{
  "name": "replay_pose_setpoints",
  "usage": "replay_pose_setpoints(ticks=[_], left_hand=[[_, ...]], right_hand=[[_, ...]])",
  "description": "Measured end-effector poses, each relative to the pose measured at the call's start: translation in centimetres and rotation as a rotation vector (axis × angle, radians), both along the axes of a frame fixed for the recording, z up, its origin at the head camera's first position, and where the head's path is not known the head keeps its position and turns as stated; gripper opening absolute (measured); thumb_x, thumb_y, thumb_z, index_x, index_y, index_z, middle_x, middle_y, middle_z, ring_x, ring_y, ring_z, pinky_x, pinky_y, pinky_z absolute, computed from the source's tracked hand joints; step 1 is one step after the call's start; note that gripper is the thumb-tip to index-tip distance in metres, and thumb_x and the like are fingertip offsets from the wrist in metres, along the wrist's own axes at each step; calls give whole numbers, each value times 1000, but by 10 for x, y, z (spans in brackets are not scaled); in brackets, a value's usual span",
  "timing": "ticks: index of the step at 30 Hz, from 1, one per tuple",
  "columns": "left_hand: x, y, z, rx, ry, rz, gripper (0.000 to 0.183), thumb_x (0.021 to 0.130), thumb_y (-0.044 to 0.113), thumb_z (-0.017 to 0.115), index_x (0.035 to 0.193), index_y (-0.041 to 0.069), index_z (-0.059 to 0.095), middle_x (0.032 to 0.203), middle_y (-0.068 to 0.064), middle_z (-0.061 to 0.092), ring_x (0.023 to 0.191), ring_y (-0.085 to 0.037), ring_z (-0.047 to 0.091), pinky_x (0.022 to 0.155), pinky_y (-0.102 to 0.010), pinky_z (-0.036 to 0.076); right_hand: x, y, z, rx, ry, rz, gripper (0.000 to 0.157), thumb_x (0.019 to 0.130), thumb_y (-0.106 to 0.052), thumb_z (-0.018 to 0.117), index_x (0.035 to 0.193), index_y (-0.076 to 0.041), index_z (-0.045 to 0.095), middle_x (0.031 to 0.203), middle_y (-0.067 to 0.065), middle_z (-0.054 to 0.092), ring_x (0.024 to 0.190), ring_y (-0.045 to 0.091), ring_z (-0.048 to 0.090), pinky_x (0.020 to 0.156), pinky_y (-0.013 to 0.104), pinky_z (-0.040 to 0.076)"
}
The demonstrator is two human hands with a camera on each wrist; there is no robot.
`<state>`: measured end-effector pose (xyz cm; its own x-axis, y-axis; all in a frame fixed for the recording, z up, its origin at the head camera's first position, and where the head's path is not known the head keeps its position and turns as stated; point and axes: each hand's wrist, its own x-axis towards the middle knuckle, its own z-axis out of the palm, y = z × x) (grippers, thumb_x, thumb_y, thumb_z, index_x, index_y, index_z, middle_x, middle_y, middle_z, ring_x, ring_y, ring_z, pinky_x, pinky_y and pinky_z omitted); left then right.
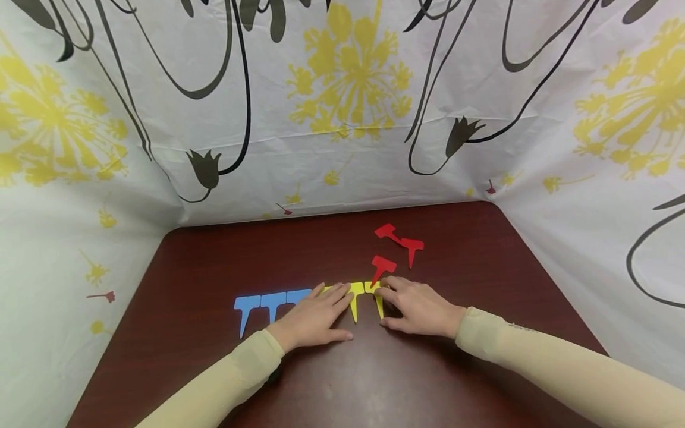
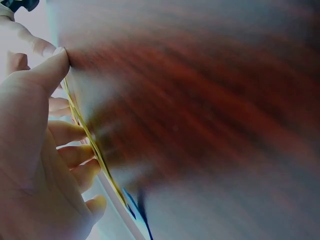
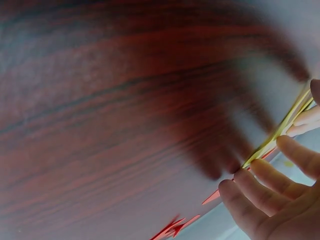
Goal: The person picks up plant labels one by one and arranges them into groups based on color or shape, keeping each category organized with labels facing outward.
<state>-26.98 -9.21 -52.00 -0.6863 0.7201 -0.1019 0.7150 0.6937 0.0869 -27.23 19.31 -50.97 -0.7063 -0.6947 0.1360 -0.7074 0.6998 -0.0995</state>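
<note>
T-shaped plastic plant labels lie flat in a row on the table. At its left end are three blue labels (image 1: 247,303), the third partly under my left hand (image 1: 317,318). That hand rests with fingers extended over a mostly covered yellow label and the left edge of the middle yellow label (image 1: 355,289). My right hand (image 1: 423,306) touches the right-hand yellow label (image 1: 379,306), fingertips at its head and thumb beside the stem's tip. A red label (image 1: 383,264) lies just above, its tip overlapping that yellow head. In the right wrist view the right fingers (image 3: 280,182) look nearly straight.
Two more red labels (image 1: 412,245) lie farther back, their ends meeting. The dark brown table (image 1: 214,255) reaches to a white cloth (image 1: 332,190) with printed flowers, which hangs at the back and both sides.
</note>
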Motion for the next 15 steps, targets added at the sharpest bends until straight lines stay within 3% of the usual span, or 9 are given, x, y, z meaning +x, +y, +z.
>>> replay_pose_setpoints(ticks=[9, 15], left_hand=[[1, 0, 1, -6, 6, 6, 92, 90, 74, 50, 160, 17, 32, 167, -3, 20, 152, -22, 19, 121, -50, 16], [1, 1, -1, -16, 11, 7, 91, 91, 74, 50, 160, 19, 31, 167, -3, 19, 152, -22, 18, 121, -50, 15]], right_hand=[[-2, 0, 1, 4, -2, 20, 56, 86, -50, 73, 132, -19, 64, 129, 2, 57, 107, 13, 57, 78, 34, 57], [-5, 1, 3, -25, 6, 23, 52, 87, -47, 74, 129, -18, 66, 125, 0, 58, 103, 12, 58, 76, 34, 57]])
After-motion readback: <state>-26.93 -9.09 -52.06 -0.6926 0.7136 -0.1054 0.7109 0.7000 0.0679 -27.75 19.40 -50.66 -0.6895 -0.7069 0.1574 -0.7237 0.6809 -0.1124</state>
